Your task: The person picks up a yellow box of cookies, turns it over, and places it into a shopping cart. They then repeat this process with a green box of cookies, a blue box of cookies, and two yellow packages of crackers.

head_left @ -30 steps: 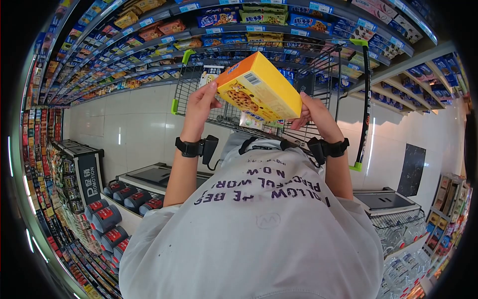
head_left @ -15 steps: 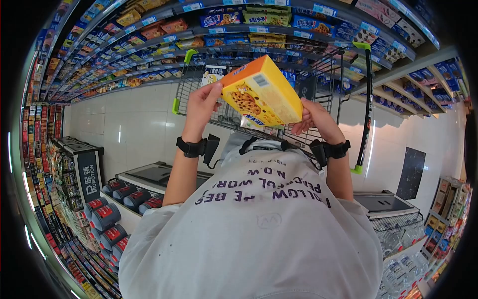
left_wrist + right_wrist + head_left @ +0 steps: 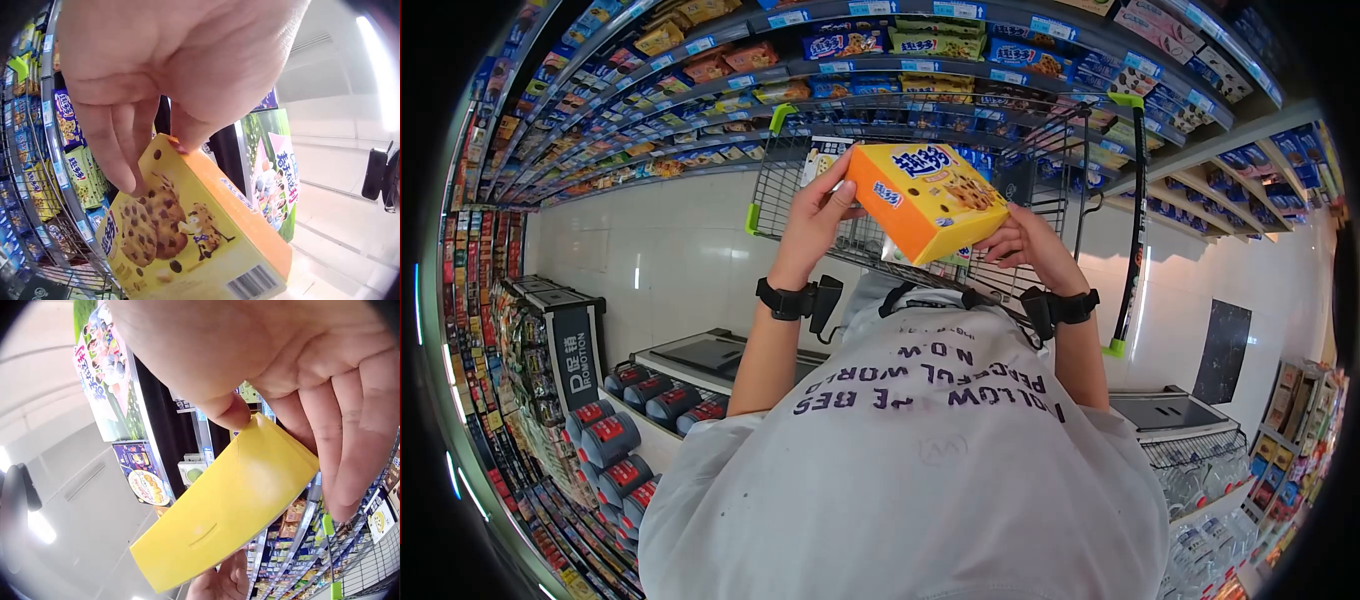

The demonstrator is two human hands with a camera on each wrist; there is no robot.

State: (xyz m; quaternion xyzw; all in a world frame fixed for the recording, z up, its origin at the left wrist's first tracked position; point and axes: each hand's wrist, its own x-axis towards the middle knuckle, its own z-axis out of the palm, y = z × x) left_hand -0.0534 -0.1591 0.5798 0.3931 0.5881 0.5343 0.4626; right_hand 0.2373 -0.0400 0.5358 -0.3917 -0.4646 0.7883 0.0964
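Note:
A yellow cookie box with an orange end is held up over the shopping cart by both hands. In the head view its front, with a printed logo and cookies, faces up, and the orange end points toward the body. My left hand pinches the box's left corner between thumb and fingers. At the opposite corner, my right hand pinches it the same way. The left wrist view shows the box with a cookie picture and a barcode. A plain yellow side of the box fills the middle of the right wrist view.
The wire cart, with green corners and a dark handle, stands before me; a white pack lies in it. Snack shelves curve behind it. Dark jugs stand at left, clear bottles at right.
Both hands have turned the box: earlier its barcode side and a cookie panel showed, and now the logo front is up and the orange end faces me. Both hands stay at its corners.

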